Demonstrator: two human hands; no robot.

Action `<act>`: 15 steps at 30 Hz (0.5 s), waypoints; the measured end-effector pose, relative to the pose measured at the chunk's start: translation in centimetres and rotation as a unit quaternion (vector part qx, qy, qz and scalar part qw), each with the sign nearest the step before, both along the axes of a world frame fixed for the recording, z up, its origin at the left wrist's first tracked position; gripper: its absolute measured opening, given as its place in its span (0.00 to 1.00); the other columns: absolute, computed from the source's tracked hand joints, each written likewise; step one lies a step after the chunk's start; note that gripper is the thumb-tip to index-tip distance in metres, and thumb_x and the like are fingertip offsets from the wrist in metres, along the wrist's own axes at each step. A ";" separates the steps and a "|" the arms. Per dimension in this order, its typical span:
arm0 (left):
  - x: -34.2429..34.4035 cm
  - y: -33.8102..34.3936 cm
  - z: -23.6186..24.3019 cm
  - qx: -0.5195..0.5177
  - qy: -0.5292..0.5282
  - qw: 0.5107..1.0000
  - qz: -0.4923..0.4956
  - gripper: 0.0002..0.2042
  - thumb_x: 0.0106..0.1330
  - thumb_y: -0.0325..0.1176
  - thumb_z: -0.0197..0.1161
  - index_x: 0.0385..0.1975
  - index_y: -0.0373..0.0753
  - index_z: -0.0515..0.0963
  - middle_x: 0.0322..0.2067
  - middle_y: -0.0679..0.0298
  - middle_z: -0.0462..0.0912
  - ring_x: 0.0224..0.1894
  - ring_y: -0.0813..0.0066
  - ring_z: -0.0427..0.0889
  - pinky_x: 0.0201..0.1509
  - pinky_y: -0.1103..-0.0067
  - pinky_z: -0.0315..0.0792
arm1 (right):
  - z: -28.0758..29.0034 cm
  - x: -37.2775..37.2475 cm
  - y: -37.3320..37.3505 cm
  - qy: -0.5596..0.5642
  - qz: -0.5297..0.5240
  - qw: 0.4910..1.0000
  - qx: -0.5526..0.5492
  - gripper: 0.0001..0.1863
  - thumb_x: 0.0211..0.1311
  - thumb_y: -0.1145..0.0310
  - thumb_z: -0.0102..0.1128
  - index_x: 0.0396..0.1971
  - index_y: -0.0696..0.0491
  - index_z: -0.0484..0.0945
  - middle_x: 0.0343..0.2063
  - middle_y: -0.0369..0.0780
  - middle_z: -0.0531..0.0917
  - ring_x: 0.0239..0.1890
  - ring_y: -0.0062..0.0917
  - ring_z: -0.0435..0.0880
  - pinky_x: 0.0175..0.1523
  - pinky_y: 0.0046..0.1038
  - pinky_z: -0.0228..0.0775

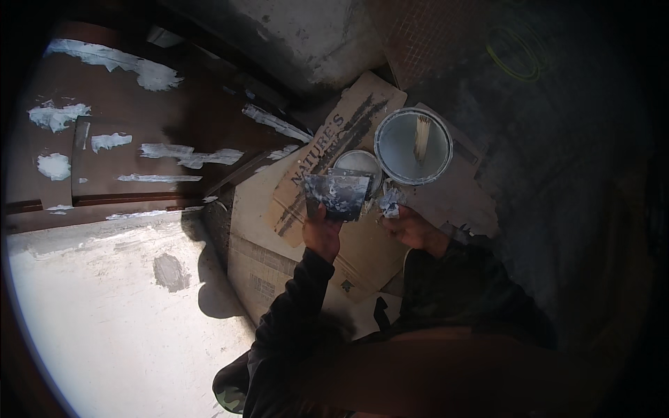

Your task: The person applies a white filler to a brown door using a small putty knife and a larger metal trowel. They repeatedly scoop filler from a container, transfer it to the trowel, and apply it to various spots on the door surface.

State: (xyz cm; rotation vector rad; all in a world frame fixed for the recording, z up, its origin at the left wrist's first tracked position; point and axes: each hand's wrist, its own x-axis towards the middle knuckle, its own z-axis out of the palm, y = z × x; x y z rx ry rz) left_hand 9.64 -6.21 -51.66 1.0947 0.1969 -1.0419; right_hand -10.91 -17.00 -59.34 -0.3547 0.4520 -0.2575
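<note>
My left hand point(322, 237) is closed on the lower edge of a dark, flat, square plate point(337, 196) smeared with grey-white paste. Just to its right, my right hand point(412, 228) is closed round a small tool coated in the same paste point(391, 200); its exact kind is hard to make out. Partly hidden behind the plate is a smaller round tin point(359, 162). Beyond my right hand stands a large round can point(397, 164), with a pale wooden stick point(421, 139) at its inside.
Flattened cardboard point(286, 202) lies under the cans. On the left is a brown panel point(139, 122) with several white filler patches. A sunlit pale surface point(111, 279) is at lower left. A yellow-green looped cord point(516, 54) lies at the far right.
</note>
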 end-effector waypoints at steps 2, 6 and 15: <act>-2.1 0.4 -0.1 0.033 0.070 0.997 0.011 0.11 0.75 0.33 0.51 0.53 0.40 0.72 0.49 0.61 0.80 0.52 0.63 0.79 0.61 0.64 0.73 | 1.7 0.6 1.3 -0.075 -0.013 0.997 -0.004 0.15 0.61 0.72 0.68 0.45 0.49 0.74 0.30 0.31 0.78 0.29 0.19 0.77 0.36 0.26 0.70; -3.8 0.9 3.6 0.027 0.011 0.986 -0.163 0.13 0.74 0.36 0.55 0.54 0.41 0.70 0.50 0.63 0.78 0.49 0.66 0.81 0.53 0.68 0.76 | 5.5 0.5 1.0 0.029 -0.010 0.989 -0.147 0.10 0.61 0.66 0.67 0.38 0.49 0.75 0.23 0.31 0.75 0.22 0.17 0.71 0.28 0.23 0.61; -8.6 3.3 26.4 -0.227 -0.424 0.758 -0.440 0.22 0.67 0.27 0.62 0.60 0.35 0.67 0.49 0.53 0.79 0.43 0.68 0.82 0.46 0.77 0.76 | 14.6 -4.4 -5.3 -0.136 -0.109 0.982 -0.076 0.08 0.66 0.65 0.64 0.34 0.51 0.75 0.22 0.35 0.78 0.19 0.15 0.69 0.26 0.20 0.58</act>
